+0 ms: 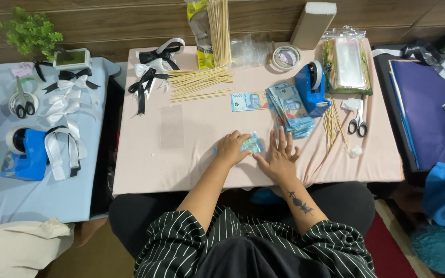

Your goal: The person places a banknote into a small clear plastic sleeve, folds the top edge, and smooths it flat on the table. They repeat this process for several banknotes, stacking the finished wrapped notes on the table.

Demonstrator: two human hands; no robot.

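The left hand (231, 146) is pinching a folded banknote (252, 144) against the pink worktop (181, 154) — thin, limp, easily creased, best gripped at its edges — while the right hand (279, 157) is lying flat, fingers spread, beside it.

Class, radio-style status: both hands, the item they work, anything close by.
Left hand curled on blue banknote. Right hand flat beside it, fingers spread. Banknote stack just beyond; nothing blocking.

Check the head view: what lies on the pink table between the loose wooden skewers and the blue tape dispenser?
Between the wooden skewers and the blue tape dispenser lie a single flat banknote and a fanned stack of banknotes, seen in the head view.
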